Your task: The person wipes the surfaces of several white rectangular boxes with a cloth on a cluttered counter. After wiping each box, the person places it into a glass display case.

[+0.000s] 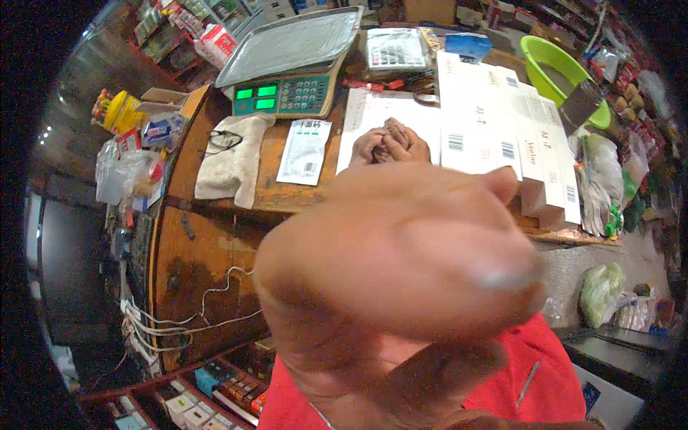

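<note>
Curled, closely overlapping fingers [391, 142] rest on a sheet of white paper [355, 115] on the wooden desk. They look folded together; which hand is which cannot be told, nor whether anything is inside them. Close to the lens, a large blurred shape of bare skin [398, 252], likely a hand or arm, covers the middle of the view. It hides the wrists and the desk's front edge. Left of the paper lies a white printed pouch [303, 153]. Several stacked white cartons [478, 118] with barcodes stand just to the right.
A digital scale [309, 91] with a metal tray [290, 43] is at the back left. Glasses [224, 141] lie on a beige cloth [231, 172]. A lime-green basin [548, 59] and white gloves [594, 199] are on the right. White cables [215, 320] hang below the desk.
</note>
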A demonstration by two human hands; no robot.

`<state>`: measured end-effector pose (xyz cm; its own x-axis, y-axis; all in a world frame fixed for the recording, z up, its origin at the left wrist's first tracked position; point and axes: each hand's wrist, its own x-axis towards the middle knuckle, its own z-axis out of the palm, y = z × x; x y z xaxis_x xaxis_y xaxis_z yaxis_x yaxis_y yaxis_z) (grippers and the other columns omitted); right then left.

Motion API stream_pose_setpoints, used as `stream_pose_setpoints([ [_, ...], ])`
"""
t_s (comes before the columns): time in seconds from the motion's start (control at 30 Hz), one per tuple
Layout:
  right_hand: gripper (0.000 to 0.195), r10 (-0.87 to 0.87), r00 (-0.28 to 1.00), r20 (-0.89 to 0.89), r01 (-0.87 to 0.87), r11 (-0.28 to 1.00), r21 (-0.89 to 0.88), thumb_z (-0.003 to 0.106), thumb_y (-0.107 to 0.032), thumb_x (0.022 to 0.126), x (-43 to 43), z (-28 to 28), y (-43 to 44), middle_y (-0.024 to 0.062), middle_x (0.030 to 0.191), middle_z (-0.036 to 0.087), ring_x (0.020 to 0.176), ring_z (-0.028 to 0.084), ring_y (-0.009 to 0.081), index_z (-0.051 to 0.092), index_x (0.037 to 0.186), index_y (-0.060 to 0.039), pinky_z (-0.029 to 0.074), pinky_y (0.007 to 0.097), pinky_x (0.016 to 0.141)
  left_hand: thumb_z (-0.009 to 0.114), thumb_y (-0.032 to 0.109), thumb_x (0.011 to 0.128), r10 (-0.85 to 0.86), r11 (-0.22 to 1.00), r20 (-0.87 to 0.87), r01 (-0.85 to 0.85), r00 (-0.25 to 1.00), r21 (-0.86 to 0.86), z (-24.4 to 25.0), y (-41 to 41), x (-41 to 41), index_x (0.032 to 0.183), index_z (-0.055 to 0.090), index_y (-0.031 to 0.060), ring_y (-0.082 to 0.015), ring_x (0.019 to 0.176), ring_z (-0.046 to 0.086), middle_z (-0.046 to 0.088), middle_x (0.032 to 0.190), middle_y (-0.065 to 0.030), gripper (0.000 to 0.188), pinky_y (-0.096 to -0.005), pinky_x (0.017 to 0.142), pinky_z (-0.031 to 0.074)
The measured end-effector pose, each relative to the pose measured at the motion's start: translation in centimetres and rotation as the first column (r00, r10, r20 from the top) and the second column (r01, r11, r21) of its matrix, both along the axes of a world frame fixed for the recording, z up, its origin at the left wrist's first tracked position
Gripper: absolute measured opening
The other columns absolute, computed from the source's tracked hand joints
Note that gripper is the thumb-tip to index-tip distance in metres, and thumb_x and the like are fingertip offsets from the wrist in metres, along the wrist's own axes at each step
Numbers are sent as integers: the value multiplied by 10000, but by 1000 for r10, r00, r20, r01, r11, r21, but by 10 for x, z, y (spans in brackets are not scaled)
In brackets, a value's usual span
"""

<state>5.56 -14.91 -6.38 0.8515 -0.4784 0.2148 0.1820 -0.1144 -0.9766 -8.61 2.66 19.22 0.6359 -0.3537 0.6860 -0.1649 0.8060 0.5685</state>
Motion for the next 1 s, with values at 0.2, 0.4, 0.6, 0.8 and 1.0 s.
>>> stream_pose_setpoints([
  [0.2, 489, -44, 999, 21, 46, 996, -79, 660, -248, 893, -8, 8, -2, 201, 1195, 672, 1128, 648, 286, 584, 1323, -29, 479, 340, 964, 635, 78, 861, -126, 991, 9, 126, 992, 35, -3, -9, -15, 1264, 554, 113, -233, 1026, 573, 573, 1113, -2, 413, -511, 1064, 355],
  [0.4, 483, -52, 996, -72, 39, 985, -171, 657, -228, 896, -12, 24, 4, 193, 1226, 661, 1139, 642, 271, 579, 1333, -37, 473, 333, 971, 613, 7, 825, 55, 998, 75, -53, 996, -30, 0, -11, -10, 1209, 573, 62, -239, 1003, 583, 588, 1099, -54, 390, -442, 994, 403],
  [0.6, 456, 4, 1000, 24, -3, 999, -39, 664, -253, 894, 3, -10, -6, 162, 1193, 679, 1105, 651, 248, 603, 1294, -44, 484, 340, 954, 592, -64, 789, 372, 926, 147, -377, 917, 11, 4, -52, -1, 1153, 592, 10, -245, 981, 593, 602, 1085, -106, 371, -372, 924, 452],
  [0.8, 444, -62, 997, 45, 64, 996, -64, 684, -284, 875, -10, -7, -3, 157, 1151, 693, 1070, 666, 256, 627, 1243, -42, 503, 354, 926, 587, -97, 771, 268, 861, 148, -306, 952, 407, -72, -89, 34, 1109, 605, -10, -226, 991, 599, 609, 1080, -128, 350, -325, 904, 475],
  [1.0, 448, -88, 995, 35, 92, 988, -122, 692, -273, 873, -13, 6, -5, 157, 1171, 681, 1072, 664, 259, 622, 1232, -14, 508, 353, 927, 603, -50, 820, 406, 505, 519, -658, 752, 558, -133, -49, 73, 1120, 608, 5, -241, 1095, 574, 587, 1170, -129, 306, -346, 967, 449],
])
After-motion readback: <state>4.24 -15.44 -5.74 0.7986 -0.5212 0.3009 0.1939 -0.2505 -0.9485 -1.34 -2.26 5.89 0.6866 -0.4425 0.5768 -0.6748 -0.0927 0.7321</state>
